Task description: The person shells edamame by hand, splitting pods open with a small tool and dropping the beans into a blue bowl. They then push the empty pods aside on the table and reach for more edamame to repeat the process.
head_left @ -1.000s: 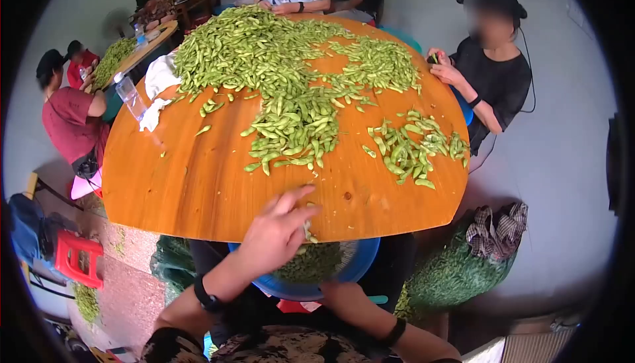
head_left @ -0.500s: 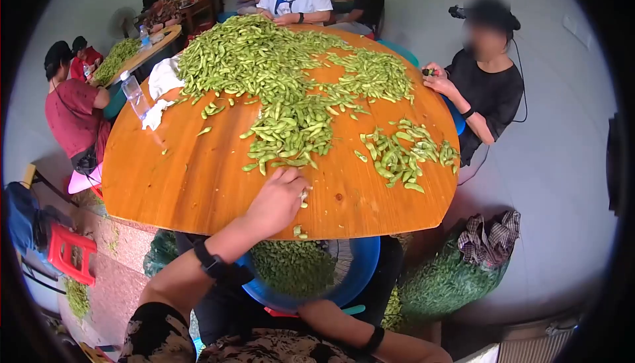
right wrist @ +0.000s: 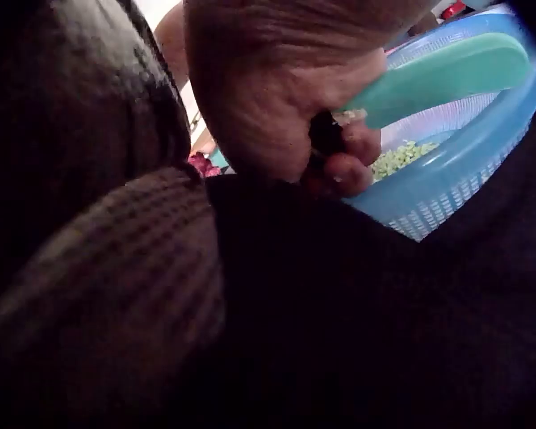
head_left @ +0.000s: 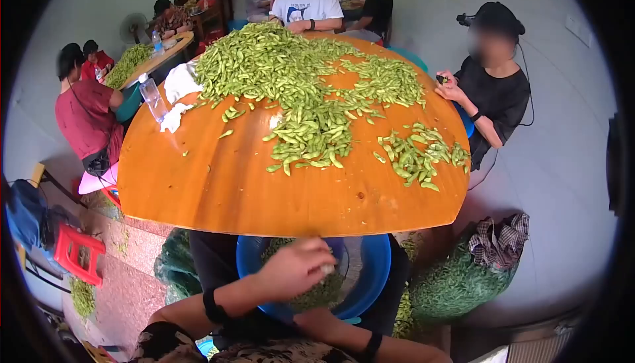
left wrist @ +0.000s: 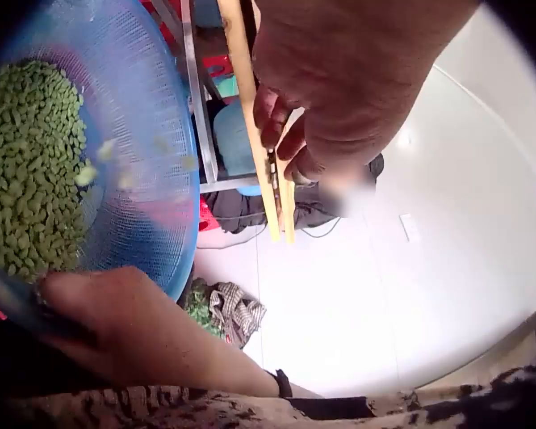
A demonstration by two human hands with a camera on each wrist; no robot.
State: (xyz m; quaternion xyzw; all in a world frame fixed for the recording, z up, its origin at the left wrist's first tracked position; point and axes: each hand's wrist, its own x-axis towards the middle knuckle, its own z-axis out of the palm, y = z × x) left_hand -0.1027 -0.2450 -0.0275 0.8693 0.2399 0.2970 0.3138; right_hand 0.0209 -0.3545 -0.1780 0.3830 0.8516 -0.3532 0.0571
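Right, looks like the shelling step: beans going into the basin [head_left: 381, 272] on the lap. Left hand [head_left: 291, 274] is over the basin, fingers curled, pinching a pale bit [head_left: 327, 268]; pod or bean, too small to tell. Right hand [head_left: 321, 324] sits at the near rim, fingers curled, apparently gripping a teal handle [right wrist: 456, 76]; working end can't be made out. Left wrist view shows loose blurred beans [left wrist: 87, 173] above the shelled beans [left wrist: 27, 170], likely dropping in. Pods [head_left: 311, 139] lie heaped on the bench [head_left: 264, 194], nearest tip just in from the near edge, with a smaller lot [head_left: 413, 161] to the right. Plenty unshelled, so far from done, I'd judge. Next move calls for letting the pale bit go, beans in the basin and husk elsewhere, then reaching over the edge for fresh pods without knocking the basin.
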